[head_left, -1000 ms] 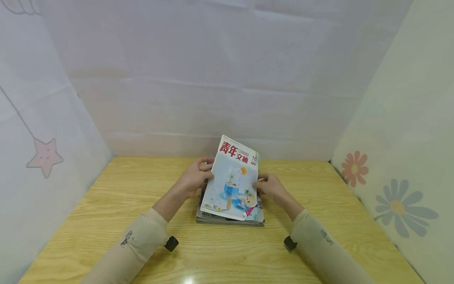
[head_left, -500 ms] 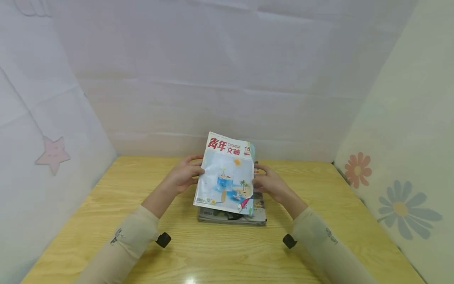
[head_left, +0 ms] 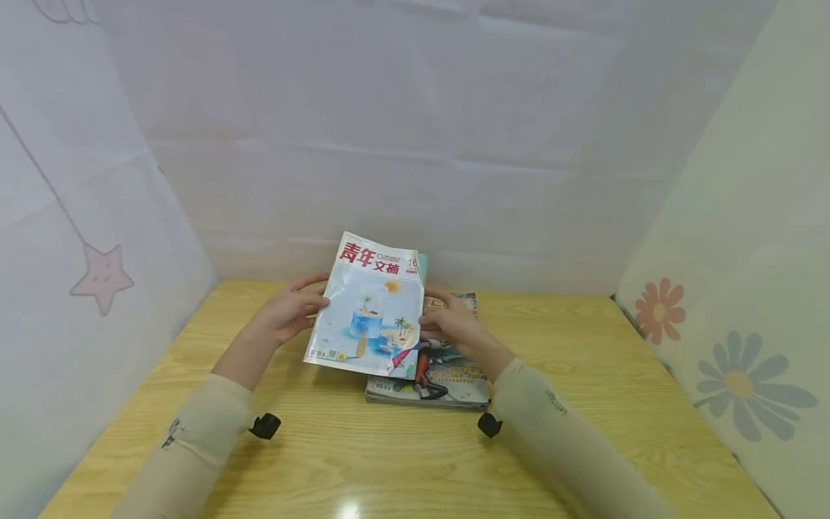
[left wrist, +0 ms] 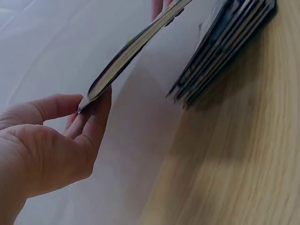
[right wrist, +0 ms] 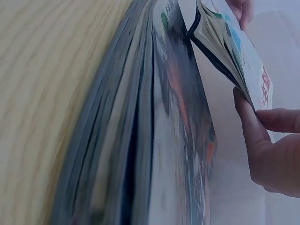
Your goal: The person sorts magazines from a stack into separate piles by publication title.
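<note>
Magazine (head_left: 368, 310) with a pale blue cover sits lifted in our two hands above the wooden table (head_left: 583, 404). From the head view, we read large red Chinese characters across its top, 青年文摘, with a small number beside them that looks like 16; a barcode patch sits at its lower left corner, too small to read. Our left hand (head_left: 285, 317) holds its left edge, thumb on the cover, and our right hand (head_left: 450, 324) grips its right edge. It hangs tilted, to the left of and partly over a stack of magazines (head_left: 441, 378) lying flat on the table; the stack's top cover shows a dark figure and orange lettering we cannot make out. Beige sleeves cover both forearms. A pink star (head_left: 102, 277) marks the left wall, flowers (head_left: 746, 382) the right.

From the left wrist view, we see the magazine (left wrist: 136, 51) edge-on, pinched at its corner between thumb and fingers (left wrist: 93, 122), clear of the stack (left wrist: 225, 47).

From the right wrist view, the stack (right wrist: 154, 140) fills the middle, blurred, and the magazine (right wrist: 229, 51) stands raised beside it, our right fingers (right wrist: 251, 126) curled along its edge. Part of a red character shows on the cover.
</note>
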`<state>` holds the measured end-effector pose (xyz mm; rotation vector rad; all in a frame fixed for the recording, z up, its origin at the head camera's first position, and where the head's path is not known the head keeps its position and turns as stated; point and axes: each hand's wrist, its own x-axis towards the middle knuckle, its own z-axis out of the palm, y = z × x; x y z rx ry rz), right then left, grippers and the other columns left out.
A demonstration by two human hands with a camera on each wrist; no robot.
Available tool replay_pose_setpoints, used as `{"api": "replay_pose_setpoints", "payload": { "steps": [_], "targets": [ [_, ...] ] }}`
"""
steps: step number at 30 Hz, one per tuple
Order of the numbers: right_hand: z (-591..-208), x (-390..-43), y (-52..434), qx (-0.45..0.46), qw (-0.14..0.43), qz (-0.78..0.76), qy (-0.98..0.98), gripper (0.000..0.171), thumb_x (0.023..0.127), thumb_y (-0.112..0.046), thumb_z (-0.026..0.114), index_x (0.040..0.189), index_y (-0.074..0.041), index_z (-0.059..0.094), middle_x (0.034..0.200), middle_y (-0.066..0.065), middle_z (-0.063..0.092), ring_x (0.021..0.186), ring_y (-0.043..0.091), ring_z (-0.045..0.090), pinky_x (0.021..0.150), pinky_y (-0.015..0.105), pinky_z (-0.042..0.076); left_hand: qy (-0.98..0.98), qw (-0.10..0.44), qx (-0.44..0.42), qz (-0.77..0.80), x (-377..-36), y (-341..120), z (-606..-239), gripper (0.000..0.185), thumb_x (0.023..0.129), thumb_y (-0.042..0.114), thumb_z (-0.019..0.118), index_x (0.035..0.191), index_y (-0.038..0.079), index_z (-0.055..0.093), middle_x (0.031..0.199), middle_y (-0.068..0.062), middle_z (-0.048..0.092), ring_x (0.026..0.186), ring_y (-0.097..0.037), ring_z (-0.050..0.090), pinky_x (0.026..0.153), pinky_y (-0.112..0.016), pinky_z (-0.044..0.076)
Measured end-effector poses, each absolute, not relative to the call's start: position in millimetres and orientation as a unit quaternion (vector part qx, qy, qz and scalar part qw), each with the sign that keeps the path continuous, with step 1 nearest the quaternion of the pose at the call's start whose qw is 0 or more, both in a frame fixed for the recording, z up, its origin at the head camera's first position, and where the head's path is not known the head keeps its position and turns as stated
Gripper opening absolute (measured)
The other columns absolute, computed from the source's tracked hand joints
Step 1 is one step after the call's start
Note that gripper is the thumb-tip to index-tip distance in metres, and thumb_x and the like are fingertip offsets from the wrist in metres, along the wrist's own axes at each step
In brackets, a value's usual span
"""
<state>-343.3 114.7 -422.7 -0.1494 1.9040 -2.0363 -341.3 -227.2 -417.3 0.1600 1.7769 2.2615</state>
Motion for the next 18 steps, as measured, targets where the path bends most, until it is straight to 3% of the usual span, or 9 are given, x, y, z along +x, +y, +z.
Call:
{"api": "replay_pose_setpoints", "payload": {
  "steps": [11,15,18],
  "targets": [
    [-433.5,-365.4,47.7,-0.042,0.209,-0.712,0.669,0.075,0.092,0.012,0.062,0.158,-0.006,0.034,0.108,0.022,0.071,0.086,0.03,0.073,0.089,0.049,0.056,0.632,0.133,-0.01,0.763,-348.5,-284.9,-435.1,0.073,0.101,-0.004,0.054,0.164,0.011,0.019,0.166,-0.016,0.019,0.107,-0.017,0.061,0.085,-0.033,0.055],
    [-439.7,-370.7,33.2,-0.044,0.236,-0.696,0.677,0.074,0.093,0.012,0.061,0.158,0.0,0.029,0.107,0.024,0.069,0.086,0.029,0.072,0.083,0.043,0.059,0.648,0.135,-0.031,0.749,-351.7,-297.7,-447.0,0.073,0.101,-0.004,0.054,0.163,0.008,0.019,0.165,-0.017,0.022,0.104,-0.017,0.061,0.084,-0.033,0.056],
    [-444.2,-372.6,25.0,-0.045,0.252,-0.692,0.675,0.071,0.093,0.013,0.061,0.157,0.002,0.031,0.108,0.027,0.067,0.087,0.031,0.07,0.08,0.041,0.06,0.656,0.137,-0.041,0.741,-352.4,-307.1,-453.8,0.072,0.1,-0.005,0.054,0.163,0.006,0.02,0.154,-0.019,0.036,0.101,-0.016,0.063,0.084,-0.033,0.056]
  ]
}}
